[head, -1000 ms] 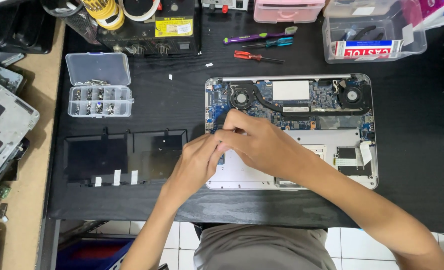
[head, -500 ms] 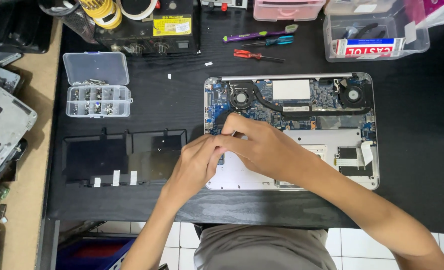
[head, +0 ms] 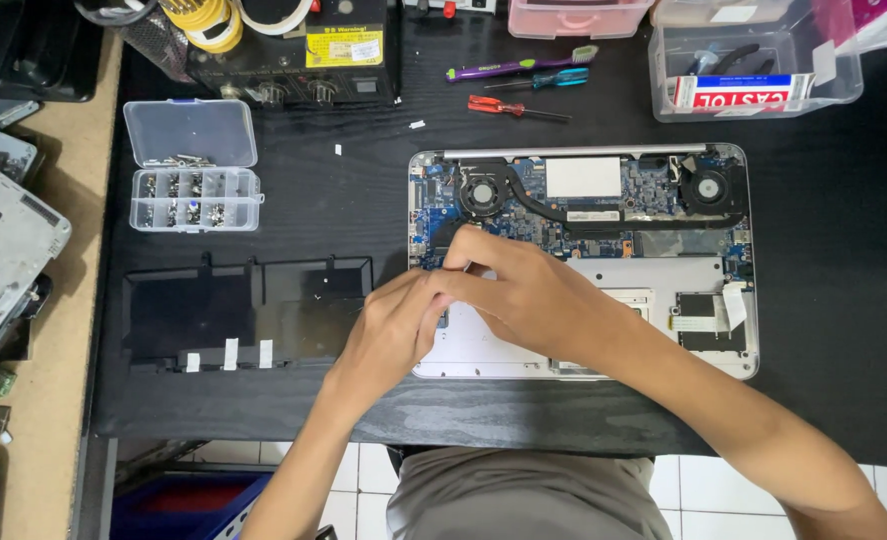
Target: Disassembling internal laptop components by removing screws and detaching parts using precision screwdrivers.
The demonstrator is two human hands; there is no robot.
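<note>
An opened laptop [head: 654, 250] lies on a black table [head: 844, 330], its circuit board and two fans exposed. Both hands meet over its left side: the left hand [head: 389, 330] curls with fingertips pinched together, and the right hand [head: 534, 295] arches over it, fingertips pressed to the board (whatever they grip is hidden). A flat black battery [head: 249, 310] lies just left of the laptop, and a clear screw box [head: 194, 165] sits beyond it.

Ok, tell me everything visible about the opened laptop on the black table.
The opened laptop lies flat on the black table, bottom cover off, in a silver, metal-looking shell. The upper half shows a blue circuit board, two round black fans joined by a dark heat pipe, and a pale rectangular plate. The lower half is bare silver. The left hand and right hand rest on its left part.
</note>
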